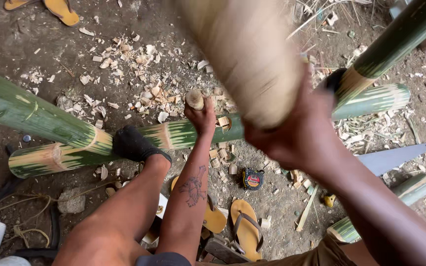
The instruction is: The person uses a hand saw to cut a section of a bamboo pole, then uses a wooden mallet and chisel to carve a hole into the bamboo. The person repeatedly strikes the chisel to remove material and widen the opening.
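Nearest us: blurred pale wooden billet (245, 54), clenched in our right hand (297, 135) at its lower end, raised over the work. Looks dense and stiff, top-heavy; we'd keep the grip low on the handle end, tight. Left hand (202, 116) wraps a short wooden peg (195, 98), holding it upright against the green bamboo pole (183, 135) lying on the dirt. Socked foot (134, 144) pins the pole. Bamboo is rigid, round, likely rolls and splits along the grain. Tape measure (253, 179) and saw blade (393, 157) lie nearby.

dirt floor (282, 197), bamboo poles (183, 134), shavings (144, 74)
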